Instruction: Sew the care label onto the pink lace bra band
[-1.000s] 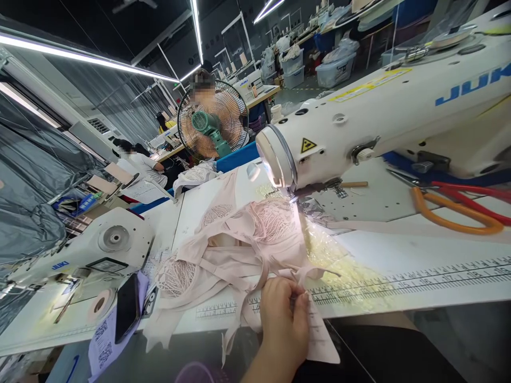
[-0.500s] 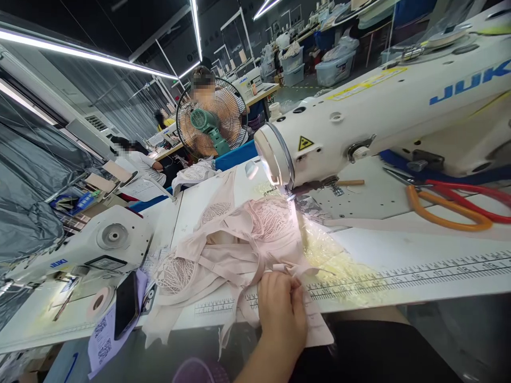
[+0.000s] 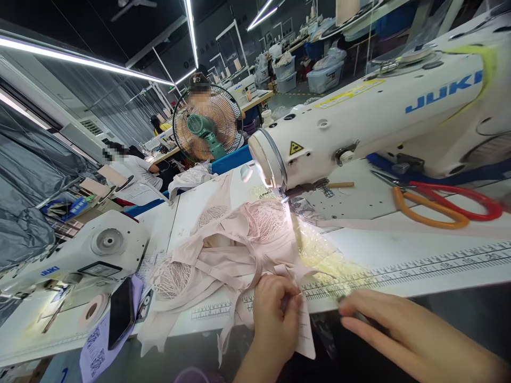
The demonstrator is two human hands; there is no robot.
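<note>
A pale pink bra (image 3: 223, 250) with lace cups lies on the white sewing table, its right-hand part under the needle area of the sewing machine (image 3: 311, 138). My left hand (image 3: 277, 314) is closed on the bra's lower edge at the table's front, thumb pressed against curled fingers. From the lower right my right hand (image 3: 403, 330) reaches in over the table edge, fingers and thumb pinched together. Something small and dark shows between them, too blurred to name. A pale card or fabric piece (image 3: 306, 335) hangs below my left hand.
Large scissors (image 3: 431, 207) with orange and red handles lie right of the machine. Yellowish clear film (image 3: 323, 255) covers part of the printed ruler (image 3: 439, 266). Left are a phone (image 3: 121, 314), a tape roll (image 3: 93, 313) and another machine (image 3: 107, 244). A fan (image 3: 207, 125) and people are behind.
My right hand has come into view from the lower right. My left hand keeps its grip on the bra, and the whole view has shifted slightly.
</note>
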